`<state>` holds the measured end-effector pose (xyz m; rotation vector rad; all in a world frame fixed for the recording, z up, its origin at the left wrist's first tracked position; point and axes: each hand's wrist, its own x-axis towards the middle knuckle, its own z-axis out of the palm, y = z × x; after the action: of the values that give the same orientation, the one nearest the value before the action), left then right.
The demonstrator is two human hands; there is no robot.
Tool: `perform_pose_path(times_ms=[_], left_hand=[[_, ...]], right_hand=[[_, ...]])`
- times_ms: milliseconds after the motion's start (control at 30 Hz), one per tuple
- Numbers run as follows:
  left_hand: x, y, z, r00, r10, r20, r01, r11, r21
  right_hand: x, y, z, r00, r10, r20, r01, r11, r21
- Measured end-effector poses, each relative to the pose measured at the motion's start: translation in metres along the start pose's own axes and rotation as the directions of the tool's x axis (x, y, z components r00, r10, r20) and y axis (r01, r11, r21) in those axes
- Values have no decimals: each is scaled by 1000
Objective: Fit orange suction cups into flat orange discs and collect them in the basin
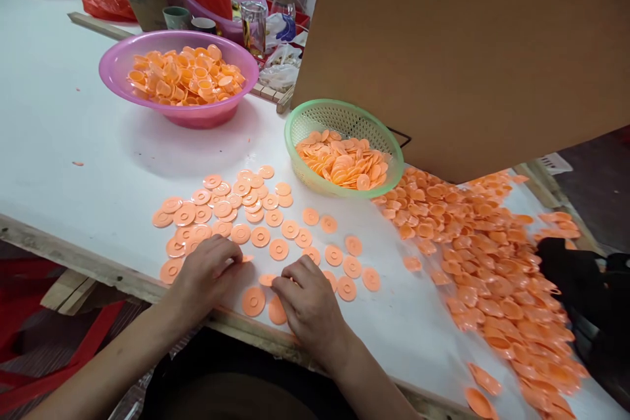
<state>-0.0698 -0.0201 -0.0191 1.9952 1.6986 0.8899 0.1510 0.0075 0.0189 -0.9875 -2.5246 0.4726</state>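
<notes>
Several flat orange plastic discs point(278, 249), each with a raised ring in the middle, are spread over the white table in front of me. My left hand point(211, 270) is closed, with thumb and fingers pinched at the edge of a tilted disc point(247, 258). Another disc point(267, 280) is tipped up at the fingertips of my right hand point(312, 302), which is also closed in a pinch. Two more discs lie flat just below, the nearer one point(253, 301) fully visible, the other partly under my right hand.
A green strainer basket point(295, 157) holds more discs. Behind left, a purple basin point(115, 69) contains small orange cups. To the right lies a large heap of orange spoon-shaped pieces point(492, 262). A big cardboard sheet point(443, 46) rises behind it, and black fabric point(575, 289) shows at the right edge.
</notes>
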Motion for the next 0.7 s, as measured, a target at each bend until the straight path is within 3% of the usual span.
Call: perform_pose_path(times_ms=[100,167,233,367,500,600,700], left_hand=[[-2,-1,-11,982,177,63,-182,979,87],[-1,-3,-18,961,224,163,-247,960,133],[2,-7,-21,958,230,172,-259,951,170],[20,-19,-19,984,177,33,-179,934,310],[38,-25,-10,992,89,91,-115,933,341],[42,-27,-6,993,-37,116,3,959,282],[41,-28,-6,981,-158,110,130,964,230]], right_hand=[[-8,1,2,1000,-21,7,22,994,-103],[-10,3,2,1000,-12,22,15,991,-131],[-12,4,-1,998,52,34,-48,995,-88],[-19,-2,-11,968,195,157,-197,980,-3],[-26,-13,-12,930,254,264,-263,965,-2],[-29,-16,-7,923,351,160,-376,911,171],[-31,-18,-2,936,350,-42,-324,900,293]])
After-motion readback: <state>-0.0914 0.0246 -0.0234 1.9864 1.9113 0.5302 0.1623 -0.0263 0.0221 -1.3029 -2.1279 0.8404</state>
